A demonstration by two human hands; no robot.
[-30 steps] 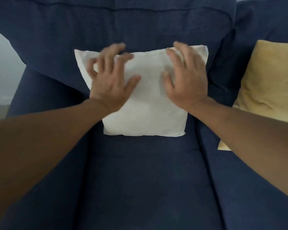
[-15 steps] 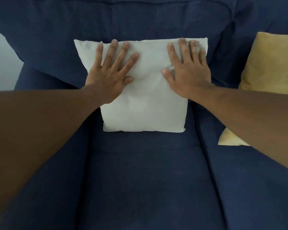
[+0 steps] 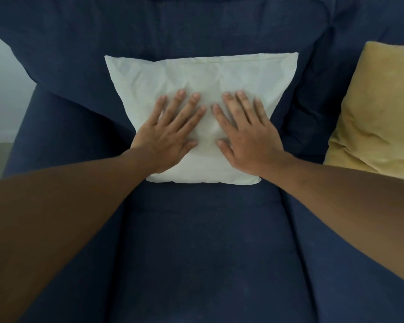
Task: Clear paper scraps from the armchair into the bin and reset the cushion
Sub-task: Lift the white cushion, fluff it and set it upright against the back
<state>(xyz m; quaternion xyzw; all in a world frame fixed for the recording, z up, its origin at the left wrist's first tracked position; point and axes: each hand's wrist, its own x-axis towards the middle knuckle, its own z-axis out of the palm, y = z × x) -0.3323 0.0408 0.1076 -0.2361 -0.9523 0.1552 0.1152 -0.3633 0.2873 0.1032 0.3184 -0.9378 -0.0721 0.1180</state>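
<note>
I have both palms flat on the white cushion (image 3: 219, 73), which stands against the armchair's backrest (image 3: 196, 26) at the rear edge of the seat (image 3: 203, 252), roughly centred between the two arms. My left hand (image 3: 167, 138) is spread wide, fingers fanned and nothing gripped; my right hand (image 3: 247, 138) is the same, pressed just beside it, with the two index fingertips nearly meeting over the cushion's lower middle. The fabric dimples a little around my fingers, so I judge that I am patting or smoothing it into shape.

That puts me on the last step, resetting the cushion. I see no paper scraps on the seat, the arms or the backrest, so the clearing part looks done, though the bin is out of view and I cannot confirm what is in it. The next move, as I read it, calls for a light touch: lift both hands straight off without dragging the cushion forward, then check that it sits square and upright against the back.

By count: one white cushion, one yellow cushion (image 3: 378, 113) lying off to the right past the armchair's right arm, two hands, no scraps.
</note>
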